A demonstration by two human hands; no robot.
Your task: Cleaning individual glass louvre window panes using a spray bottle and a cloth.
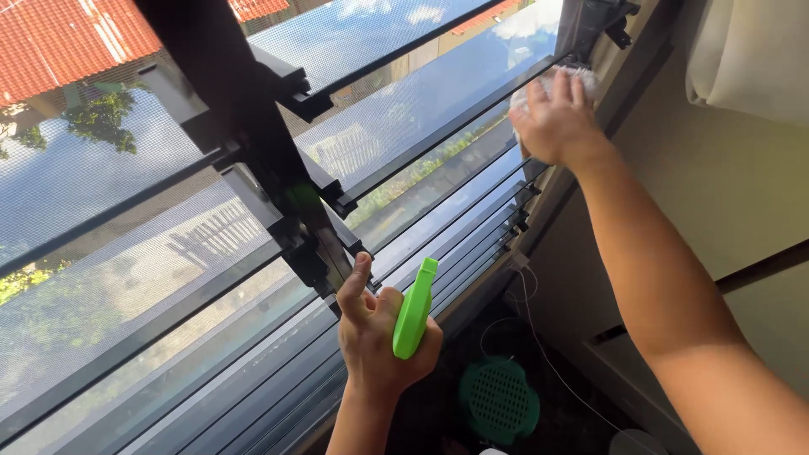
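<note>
A louvred window [404,143] of tilted glass slats in a dark frame fills most of the head view, with fine mesh behind the glass and, outside, red tiled roofs [50,42], trees and a sunlit wall. A dark central post [253,143] with pivot clips splits the slats into two banks. To the right runs a beige wall [733,177], with a pale curtain [750,50] hanging in the upper corner.

The right hand [556,122] is stretched up to the far end of an upper slat, fingers spread and pressed flat on a white cloth [556,84] that lies between palm and glass, right beside the frame's edge. Only the cloth's fringe shows past the fingertips.

The left hand [379,337] is raised low in the middle, close in front of the lower slats, its fingers wrapped tight around a bright green spray bottle head [415,310]; the thumb points up beside it. The bottle's body is hidden behind the hand.

Below, on the floor by the wall, lies a round green perforated lid or basket [499,400], and a thin white cord [539,337] trails down from the window's lower corner past it.
</note>
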